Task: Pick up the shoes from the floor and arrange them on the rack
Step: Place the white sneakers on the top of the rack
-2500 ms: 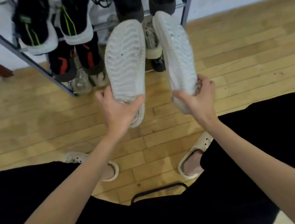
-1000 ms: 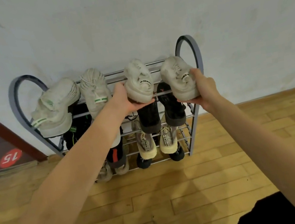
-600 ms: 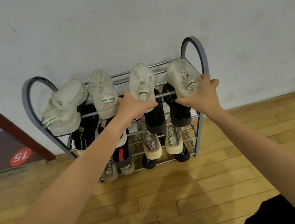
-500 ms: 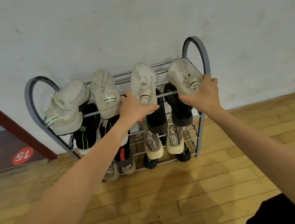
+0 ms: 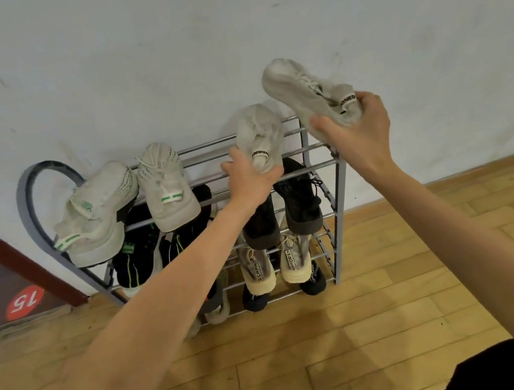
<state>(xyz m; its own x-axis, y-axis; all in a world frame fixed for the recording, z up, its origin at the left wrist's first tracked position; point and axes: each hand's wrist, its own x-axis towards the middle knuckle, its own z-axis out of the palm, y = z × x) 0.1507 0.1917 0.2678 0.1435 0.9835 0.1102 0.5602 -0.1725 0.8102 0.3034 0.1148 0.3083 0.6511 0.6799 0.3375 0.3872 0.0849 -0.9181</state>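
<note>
The rack (image 5: pixel 335 201) is a grey metal one with rod shelves, and it stands on the wood floor (image 5: pixel 342 334) against a white wall (image 5: pixel 219 29).

The left hand (image 5: pixel 248 181) grips the heel of a pale shoe (image 5: pixel 258 132). This shoe lies on the rods of the top shelf, toe toward the wall, near the right end of the rack. The fingers are closed around the heel, and a black heel tab with white letters shows just above them.

The right hand (image 5: pixel 356 132) holds the second pale shoe (image 5: pixel 306 93) by the heel, also with a closed grip. This shoe is up in the air, above and a little beyond the right end of the rack, and it does not touch the shelf. It is tilted, with the toe pointing up and to the left, toward the wall.

On the left part of the top shelf two other light shoes rest: one (image 5: pixel 97 212) lies turned on its side at the far left, the other (image 5: pixel 166 183) sits just beside it with its heel toward the camera. Both have small green marks.

On the lower shelves there are black shoes (image 5: pixel 298 201) and beige shoes (image 5: pixel 258 266), heels outward.

At the left a dark red door frame (image 5: pixel 9 259) is seen, and near it a red round sticker (image 5: pixel 23 301) with a number.
</note>
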